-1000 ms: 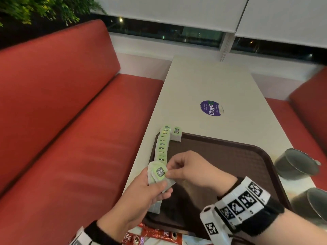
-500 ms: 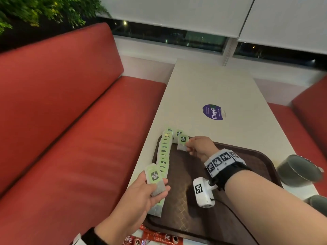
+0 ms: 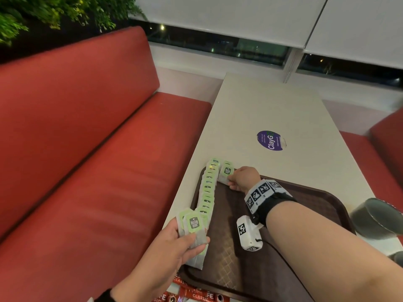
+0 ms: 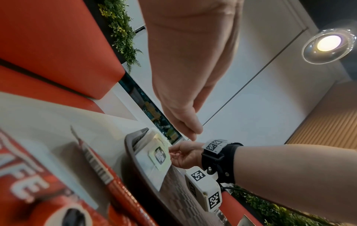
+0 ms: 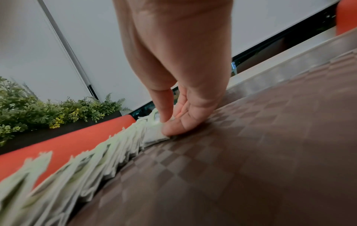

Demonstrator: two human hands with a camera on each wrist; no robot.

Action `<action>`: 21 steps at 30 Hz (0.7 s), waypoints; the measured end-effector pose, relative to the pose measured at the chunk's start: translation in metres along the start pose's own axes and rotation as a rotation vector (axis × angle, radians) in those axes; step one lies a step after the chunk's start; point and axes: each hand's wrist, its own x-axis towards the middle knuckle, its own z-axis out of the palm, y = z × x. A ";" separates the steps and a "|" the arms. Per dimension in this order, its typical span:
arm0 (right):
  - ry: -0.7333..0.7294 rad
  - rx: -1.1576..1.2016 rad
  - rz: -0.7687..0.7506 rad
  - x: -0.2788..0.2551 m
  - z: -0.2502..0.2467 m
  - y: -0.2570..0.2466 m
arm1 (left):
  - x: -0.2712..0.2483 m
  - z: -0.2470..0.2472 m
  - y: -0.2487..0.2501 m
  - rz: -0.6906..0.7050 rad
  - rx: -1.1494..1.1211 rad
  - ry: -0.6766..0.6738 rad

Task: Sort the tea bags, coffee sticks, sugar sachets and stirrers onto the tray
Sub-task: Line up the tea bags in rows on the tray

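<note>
Right hand [image 3: 244,178] at the tray's [image 3: 327,205] 11 o'clock corner, pinching one tea bag [image 3: 226,174] just to its 9 o'clock, label up. Left hand [image 3: 172,247] at 7 o'clock, gripping a small stack of tea bags [image 3: 193,225]. Between them, the laid row [image 3: 207,192], long axis 12 to 6 along the tray's left edge. Nearer the corner: right hand.

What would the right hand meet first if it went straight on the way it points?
The right hand already pinches a tea bag; straight on, it would likely meet the tea bags at the tray's far-left corner, though depth is unclear.
</note>
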 end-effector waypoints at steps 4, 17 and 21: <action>0.039 0.084 0.023 -0.002 -0.001 0.000 | 0.001 -0.003 -0.001 -0.003 -0.006 -0.002; -0.493 -0.295 -0.443 -0.141 -0.013 0.001 | 0.008 0.003 -0.002 0.051 0.018 -0.009; -0.413 -0.205 -0.422 -0.150 -0.009 0.020 | 0.009 0.010 -0.005 0.055 0.085 -0.029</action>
